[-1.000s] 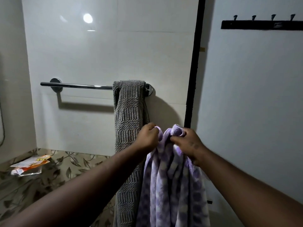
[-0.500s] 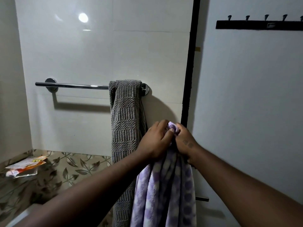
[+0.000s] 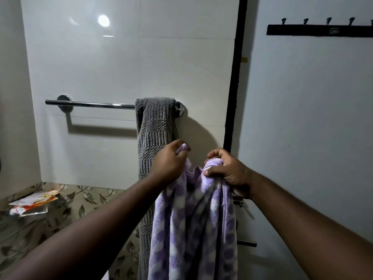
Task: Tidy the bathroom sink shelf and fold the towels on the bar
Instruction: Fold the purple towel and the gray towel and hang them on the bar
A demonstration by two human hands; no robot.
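Closest in, both hands are up at the top edge of the purple towel [image 3: 193,229]. The left hand [image 3: 171,160] pinches a small bit of hem in curled fingers [image 3: 177,145], and the right hand [image 3: 228,170] has a whole bunched fistful. A short run of slack edge sags between them. The towel hangs from that grip in front of the person, not on the bar, and its lower end is out of frame.

What I'd worry about: the grips are uneven, so a fold could come out lopsided. That little left pinch might also slip on the fluffy pile and drop a corner.

Looks-wise it's plush, lilac-and-white check, rumpled into deep vertical folds.

Just behind the left hand, the grey towel [image 3: 154,126] hangs, ribbed and narrow, over the right end of the towel bar [image 3: 90,104]. Swinging the purple one up could drag it off.
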